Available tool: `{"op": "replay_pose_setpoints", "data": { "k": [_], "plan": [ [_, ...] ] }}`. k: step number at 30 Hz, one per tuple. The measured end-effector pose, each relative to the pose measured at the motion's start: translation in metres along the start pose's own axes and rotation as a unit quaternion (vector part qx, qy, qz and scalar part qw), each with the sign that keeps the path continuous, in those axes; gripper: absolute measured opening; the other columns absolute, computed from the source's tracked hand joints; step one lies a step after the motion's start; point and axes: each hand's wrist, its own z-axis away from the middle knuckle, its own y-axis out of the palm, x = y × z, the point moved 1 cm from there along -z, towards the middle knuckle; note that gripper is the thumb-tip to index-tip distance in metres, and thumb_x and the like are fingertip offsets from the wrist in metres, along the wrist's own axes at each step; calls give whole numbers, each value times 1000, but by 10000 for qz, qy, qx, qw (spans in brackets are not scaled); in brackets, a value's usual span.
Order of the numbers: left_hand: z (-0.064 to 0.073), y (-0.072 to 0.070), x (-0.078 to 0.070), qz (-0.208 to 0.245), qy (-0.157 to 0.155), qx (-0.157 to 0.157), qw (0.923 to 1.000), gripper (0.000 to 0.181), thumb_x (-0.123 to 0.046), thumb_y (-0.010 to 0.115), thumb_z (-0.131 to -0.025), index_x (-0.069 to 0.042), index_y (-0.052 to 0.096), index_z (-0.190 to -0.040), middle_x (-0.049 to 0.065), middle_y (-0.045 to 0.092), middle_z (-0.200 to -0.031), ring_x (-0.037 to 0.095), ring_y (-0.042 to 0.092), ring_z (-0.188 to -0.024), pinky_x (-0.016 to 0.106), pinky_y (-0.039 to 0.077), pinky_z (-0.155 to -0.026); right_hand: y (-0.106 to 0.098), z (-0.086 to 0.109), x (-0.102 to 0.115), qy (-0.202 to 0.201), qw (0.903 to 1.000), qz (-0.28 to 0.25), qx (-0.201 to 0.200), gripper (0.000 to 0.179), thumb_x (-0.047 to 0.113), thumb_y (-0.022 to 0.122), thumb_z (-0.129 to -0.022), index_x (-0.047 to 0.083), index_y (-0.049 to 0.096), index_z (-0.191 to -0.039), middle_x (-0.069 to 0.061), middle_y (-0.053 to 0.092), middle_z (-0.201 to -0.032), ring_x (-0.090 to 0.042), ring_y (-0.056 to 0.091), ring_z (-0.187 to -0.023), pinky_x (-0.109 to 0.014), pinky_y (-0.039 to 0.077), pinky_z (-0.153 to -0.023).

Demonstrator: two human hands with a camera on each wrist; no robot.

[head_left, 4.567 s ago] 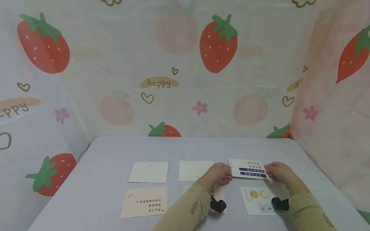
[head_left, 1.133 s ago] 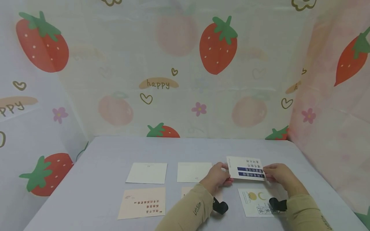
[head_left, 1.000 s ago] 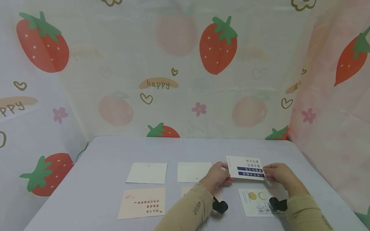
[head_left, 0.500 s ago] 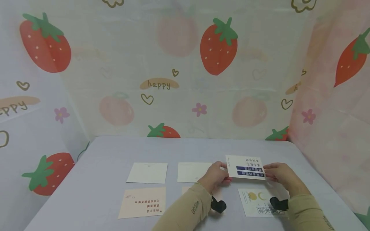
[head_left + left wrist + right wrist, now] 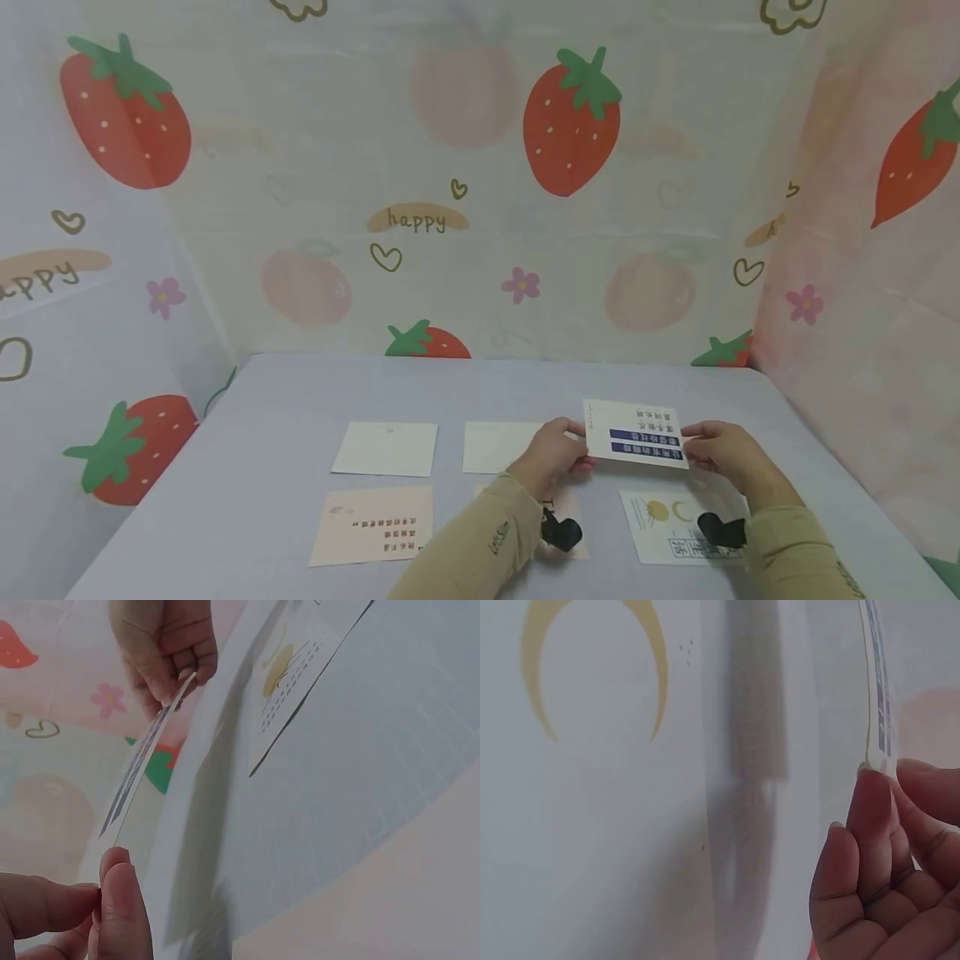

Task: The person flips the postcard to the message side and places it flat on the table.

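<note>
Both hands hold a white postcard (image 5: 636,433) with dark blue bands and printed characters, at the right of the table. My left hand (image 5: 555,454) pinches its left edge between thumb and fingers; my right hand (image 5: 727,454) pinches the opposite edge. The left wrist view catches the postcard (image 5: 142,765) nearly edge-on, raised off the tabletop with a shadow beneath it. In the right wrist view, the right thumb and fingertips (image 5: 874,795) meet at the card's end. Directly below, nearer the body, lies a card with a yellow sun and moon (image 5: 660,521), partly covered by the right wrist's black camera mount.
Two plain white cards, one at left (image 5: 385,450) and one in the middle (image 5: 495,446), form the back row. In front lie a pinkish card with red characters (image 5: 375,525) and another pinkish card (image 5: 573,508), mostly behind the left forearm. Strawberry-print curtains (image 5: 465,283) enclose the white table (image 5: 262,417).
Both hands have raised the postcard slightly and shifted it a little left, its face tipped more toward the head camera. The cards on the table stay put.
</note>
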Motion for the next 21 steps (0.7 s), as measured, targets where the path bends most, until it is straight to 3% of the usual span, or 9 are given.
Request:
{"op": "replay_pose_setpoints", "data": {
  "k": [4, 12, 21],
  "plan": [
    [-1, -1, 0, -134, 18, -48, 9999, 16, -2, 56, -86, -9, 58, -99, 6, 63, -74, 15, 64, -63, 26, 52, -59, 0, 0, 0, -121, 9999, -12, 22, 38, 2, 57, -83, -10, 49, -119, -13, 63, -95, -15, 57, -75, -27, 50, -65],
    [0, -2, 0, -214, 18, -48, 9998, 9, -4, 57, -86, -10, 59, -93, 6, 63, -72, 15, 64, -62, 27, 53, -59, 3, -1, 1, 19, 9999, -31, -102, 34, 1, 54, -87, -9, 50, -119, -12, 62, -93, -15, 58, -72, -28, 50, -64],
    [-1, -3, -1, -135, 48, -96, 9999, 6, -2, 57, -85, -6, 59, -89, 7, 63, -72, 15, 63, -61, 28, 53, -59, 2, 1, 0, -223, 9996, -49, 147, 30, 2, 55, -85, -12, 52, -111, -8, 64, -88, -13, 58, -73, -28, 51, -66]
  ]
}}
